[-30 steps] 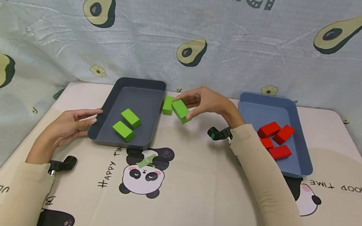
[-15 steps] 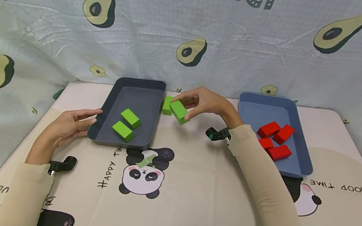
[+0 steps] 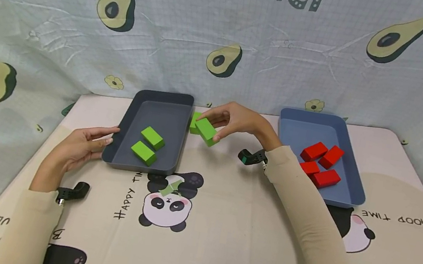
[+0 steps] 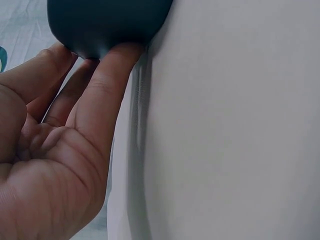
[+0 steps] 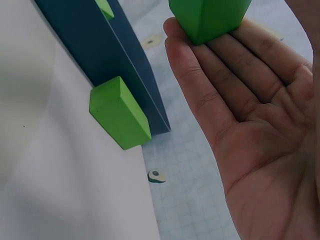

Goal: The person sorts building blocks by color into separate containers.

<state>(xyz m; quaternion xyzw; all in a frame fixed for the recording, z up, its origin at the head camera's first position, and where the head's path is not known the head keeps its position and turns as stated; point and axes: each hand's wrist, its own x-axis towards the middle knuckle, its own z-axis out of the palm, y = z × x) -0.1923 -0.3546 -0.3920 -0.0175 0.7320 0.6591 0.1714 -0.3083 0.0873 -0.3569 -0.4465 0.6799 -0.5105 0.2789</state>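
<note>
In the head view my right hand pinches a green block between thumb and fingers, above the table just right of the dark grey tray. Another green block rests on the table against that tray's right wall, partly hidden by the held one in the head view. Two green blocks, a farther one and a nearer one, lie inside the grey tray. My left hand touches the tray's left outer side with extended fingers; the left wrist view shows fingertips against its wall.
A blue tray stands at the right of the table, holding several red blocks. The patterned tablecloth shows panda prints. Behind the table hangs a curtain with avocado prints.
My right hand has drifted slightly left with the green block, which now overlaps more of the block beside the grey tray. The left hand and both trays have stayed put.
</note>
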